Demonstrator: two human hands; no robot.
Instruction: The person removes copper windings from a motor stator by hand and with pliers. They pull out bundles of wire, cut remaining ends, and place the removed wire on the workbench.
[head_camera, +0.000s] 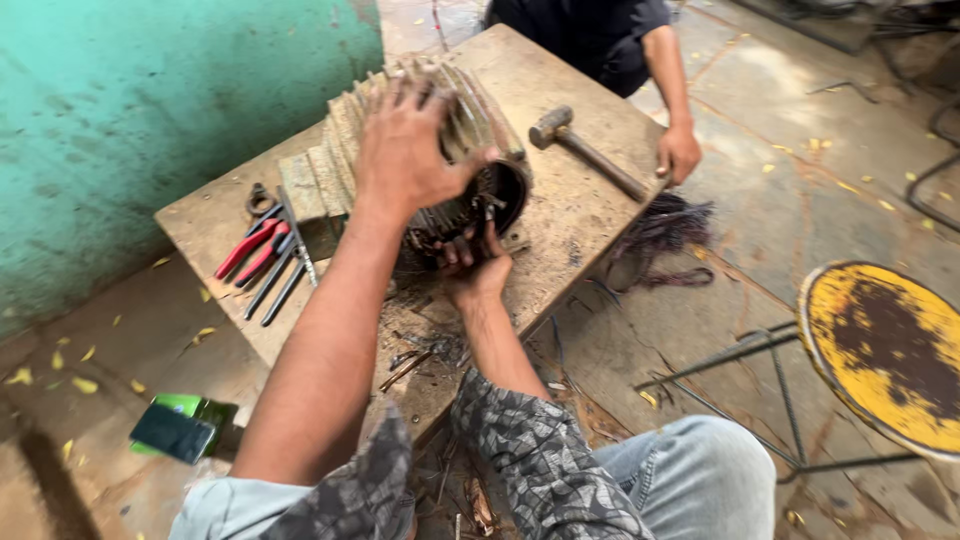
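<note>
The person wears a short-sleeved shirt of dark grey cloth printed all over with a paler, angular pattern of lines and leaf-like shapes; the sleeves are loose and end above the elbows, leaving both forearms bare. Below the shirt are light blue jeans, faded and slightly creased over the knees, which show at the bottom of the view. The left hand (405, 150) and the right hand (478, 268) are both bare, with no gloves, rings, watch or wristband visible. The fingers and nails look smudged with dark workshop grime.
</note>
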